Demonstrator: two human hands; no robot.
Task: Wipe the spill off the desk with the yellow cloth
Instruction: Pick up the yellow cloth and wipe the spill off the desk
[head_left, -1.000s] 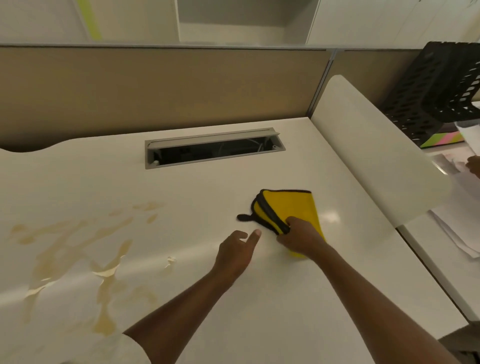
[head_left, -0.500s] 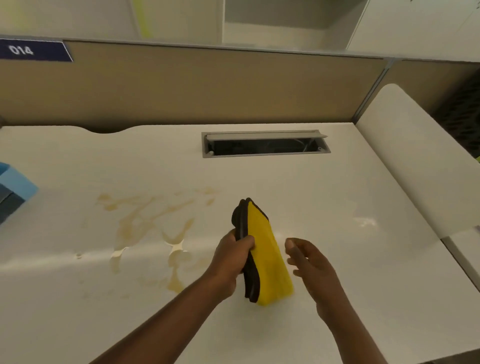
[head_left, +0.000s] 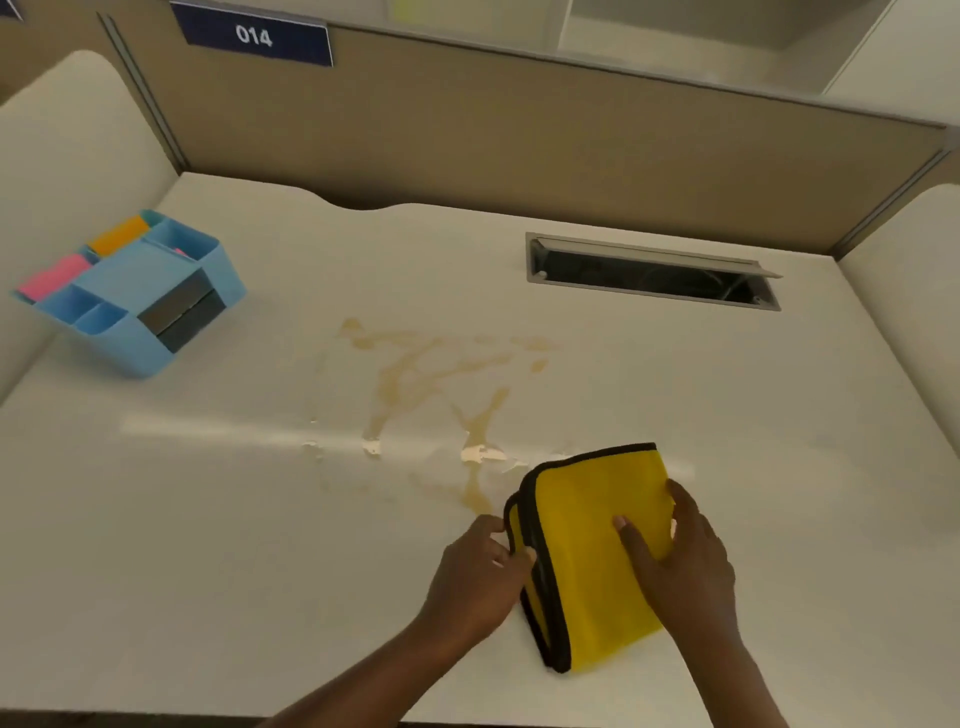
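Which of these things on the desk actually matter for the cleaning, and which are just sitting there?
Part of the job:
yellow cloth
brown spill
desk
left hand
right hand

Just lying about:
blue organiser
cable hatch
014 sign

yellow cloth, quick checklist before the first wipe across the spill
1. Yellow cloth folded, flat on the desk: ok.
2. Right hand pressing on top of cloth: ok.
3. Left hand fingers at the cloth's black-trimmed edge: ok.
4. Cloth on the spill: not ok, it sits just right of the nearest streak.
5. Path clear, blue organizer well left of the spill: ok.
6. Cloth dry: cannot tell.
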